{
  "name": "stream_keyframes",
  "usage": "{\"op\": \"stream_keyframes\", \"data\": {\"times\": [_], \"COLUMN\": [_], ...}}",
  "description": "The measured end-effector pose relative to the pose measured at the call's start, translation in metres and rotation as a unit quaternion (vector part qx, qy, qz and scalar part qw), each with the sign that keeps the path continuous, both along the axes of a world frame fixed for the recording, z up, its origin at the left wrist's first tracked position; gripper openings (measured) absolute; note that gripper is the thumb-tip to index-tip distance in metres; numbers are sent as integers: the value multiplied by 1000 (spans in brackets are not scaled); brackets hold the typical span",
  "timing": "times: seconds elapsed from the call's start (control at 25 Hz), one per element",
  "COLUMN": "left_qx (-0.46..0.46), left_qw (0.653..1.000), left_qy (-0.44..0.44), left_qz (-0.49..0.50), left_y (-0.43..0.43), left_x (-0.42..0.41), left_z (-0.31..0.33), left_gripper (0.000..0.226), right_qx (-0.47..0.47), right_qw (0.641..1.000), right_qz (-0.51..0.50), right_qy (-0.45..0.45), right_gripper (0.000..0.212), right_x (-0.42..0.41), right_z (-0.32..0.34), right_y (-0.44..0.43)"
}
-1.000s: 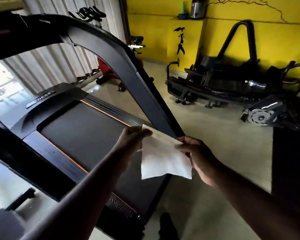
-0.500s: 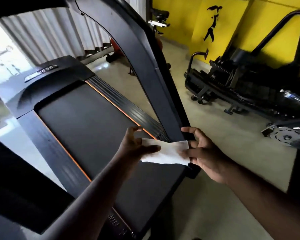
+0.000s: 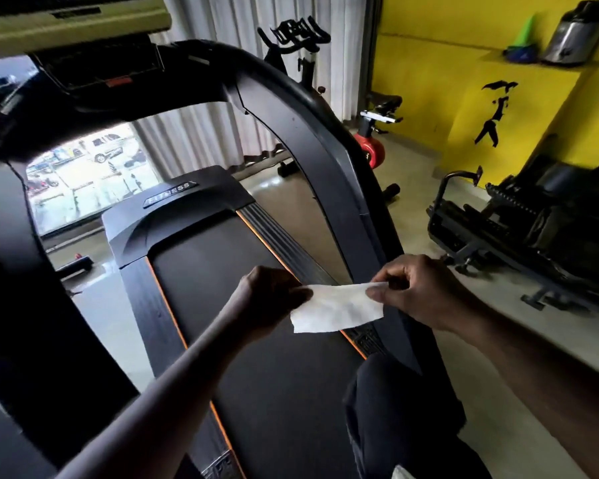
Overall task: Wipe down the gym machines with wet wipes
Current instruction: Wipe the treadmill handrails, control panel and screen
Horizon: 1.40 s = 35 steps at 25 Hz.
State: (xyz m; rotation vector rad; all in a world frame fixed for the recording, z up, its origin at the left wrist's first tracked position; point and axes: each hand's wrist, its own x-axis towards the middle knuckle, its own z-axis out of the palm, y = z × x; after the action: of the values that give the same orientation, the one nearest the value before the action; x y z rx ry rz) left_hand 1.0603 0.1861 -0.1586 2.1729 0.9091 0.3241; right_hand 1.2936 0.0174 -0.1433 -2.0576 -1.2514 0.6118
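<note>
White folded wipe (image 3: 338, 307) btwn both hands, creased

A yellow wall (image 3: 429, 81) with a black figure decal (image 3: 495, 112) meets a pale polished floor (image 3: 415, 174); white curtains (image 3: 222, 46) hang beside a daylit window (image 3: 94, 188).

Yellow wall (image 3: 429, 81) with a black figure decal (image 3: 495, 112) — green cone (image 3: 526, 36) and steel jug (image 3: 574, 36) on its ledge (image 3: 488, 58)

Black treadmill (image 3: 222, 271), plastic motor hood: narrow silver badge (image 3: 170, 194) lettered "FITNESS" in capitals. Grey rear end cap (image 3: 218, 465): raised marking, too blurred to read.
</note>
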Motion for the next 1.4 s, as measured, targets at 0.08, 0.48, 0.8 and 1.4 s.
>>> {"op": "stream_keyframes", "data": {"times": [0.08,0.48,0.8,1.4], "left_qx": [-48,-283,-246,-251], "left_qw": [997,893,900,914], "left_qy": [-16,-189,-245,-218], "left_qz": [52,295,263,233], "left_y": [19,113,140,339], "left_x": [8,116,166,142], "left_z": [-20,24,187,198], "left_gripper": [21,22,23,10], "right_qx": [24,73,147,174], "right_qw": [994,925,976,979], "right_qz": [-15,-138,-54,98], "right_qy": [101,345,149,35], "right_gripper": [23,22,12,36], "right_x": [15,84,83,93], "right_z": [-17,-3,164,198], "right_y": [24,168,227,418]}}
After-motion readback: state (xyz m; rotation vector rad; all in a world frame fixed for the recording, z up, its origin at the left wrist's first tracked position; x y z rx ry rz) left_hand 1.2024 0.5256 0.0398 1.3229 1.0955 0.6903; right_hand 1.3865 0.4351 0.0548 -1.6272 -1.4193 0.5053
